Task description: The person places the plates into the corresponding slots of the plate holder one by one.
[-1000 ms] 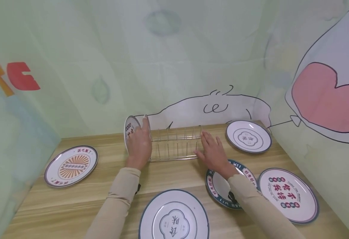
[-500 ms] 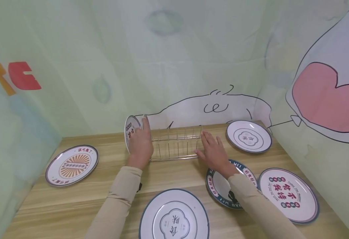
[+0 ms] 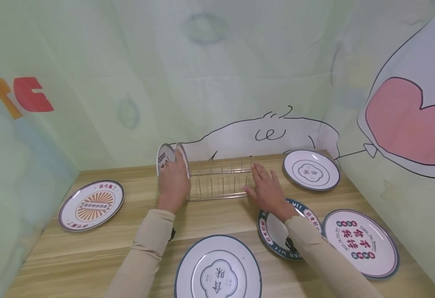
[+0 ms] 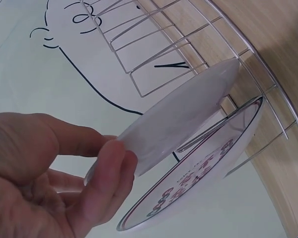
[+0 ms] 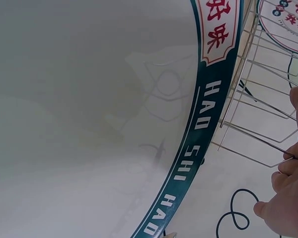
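At the rack's left end, my left hand (image 3: 174, 178) pinches the upper rim of a white plate (image 4: 188, 109) between thumb and fingers. The plate stands tilted in the wire dish rack (image 3: 217, 196), its pale back toward the left wrist camera. Beside it, a second plate (image 4: 193, 173) with red lettering leans in the end slot, apart from my fingers. My right hand (image 3: 265, 188) holds the rack's right end, thumb at the front rail and fingers along the end wires. In the right wrist view, the fingertips (image 5: 288, 151) are right at those wires.
A green-rimmed plate (image 3: 275, 231) lies under my right forearm. Other plates lie flat: a blue-rimmed one (image 3: 217, 248) in front, an orange-patterned one (image 3: 94, 207) at left, a red-lettered one (image 3: 381, 248) and a small one (image 3: 295, 165) at right. Fabric walls stand behind.
My left hand's raised index finger has come down a little, and the plate it holds has tipped slightly leftward at the top. The right hand stays at the rack's end.
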`<state>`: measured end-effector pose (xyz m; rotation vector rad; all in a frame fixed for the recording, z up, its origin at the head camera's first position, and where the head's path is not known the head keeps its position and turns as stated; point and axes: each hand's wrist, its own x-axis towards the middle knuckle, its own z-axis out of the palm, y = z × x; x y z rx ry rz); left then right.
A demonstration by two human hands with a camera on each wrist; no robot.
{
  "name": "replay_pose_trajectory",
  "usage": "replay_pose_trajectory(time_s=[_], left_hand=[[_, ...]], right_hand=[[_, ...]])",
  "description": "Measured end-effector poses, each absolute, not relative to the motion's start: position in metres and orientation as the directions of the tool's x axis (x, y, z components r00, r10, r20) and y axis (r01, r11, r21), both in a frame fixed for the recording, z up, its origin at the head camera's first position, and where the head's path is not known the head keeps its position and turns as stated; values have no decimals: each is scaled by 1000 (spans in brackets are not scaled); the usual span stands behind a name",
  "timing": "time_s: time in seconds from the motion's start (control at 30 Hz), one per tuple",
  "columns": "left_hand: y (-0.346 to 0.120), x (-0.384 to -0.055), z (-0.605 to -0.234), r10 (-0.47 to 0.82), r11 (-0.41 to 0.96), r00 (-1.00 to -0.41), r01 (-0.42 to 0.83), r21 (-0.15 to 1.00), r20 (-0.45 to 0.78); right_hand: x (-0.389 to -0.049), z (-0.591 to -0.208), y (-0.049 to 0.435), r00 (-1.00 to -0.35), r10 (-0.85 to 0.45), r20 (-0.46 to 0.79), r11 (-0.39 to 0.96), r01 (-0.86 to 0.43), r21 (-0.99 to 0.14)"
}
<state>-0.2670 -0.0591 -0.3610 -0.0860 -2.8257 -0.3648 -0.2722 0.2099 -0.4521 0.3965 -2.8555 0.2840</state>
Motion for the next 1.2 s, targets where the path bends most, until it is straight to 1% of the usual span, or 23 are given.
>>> replay_pose_trajectory(time_s=[0.5, 0.57, 0.67, 0.83, 1.0, 1.1, 1.2], left_hand=[[-64, -262, -353, -33, 974, -976, 16, 224, 214], [-66, -260, -350, -35, 976, -976, 13, 216, 215], [-72, -254, -344, -57, 970, -969, 3, 242, 241], [-97, -247, -335, -96, 955, -943, 4, 297, 320], [-133, -240, -339, -160, 945, -907, -26, 327, 390], [-152, -237, -346, -220, 929, -905, -81, 361, 364], [-168, -234, -355, -251, 923, -917, -131, 362, 309]], right_hand=[[-270, -454, 211, -937, -232, 263, 940, -285, -186], [-270, -455, 211, -935, -235, 266, 940, -288, -183], [-270, -455, 212, -935, -238, 264, 940, -290, -181], [-270, -455, 212, -939, -236, 252, 939, -287, -191], [-271, -454, 211, -940, -235, 248, 939, -285, -193], [-271, -453, 211, -937, -239, 254, 937, -291, -193], [-271, -452, 210, -935, -242, 260, 936, -296, -193]])
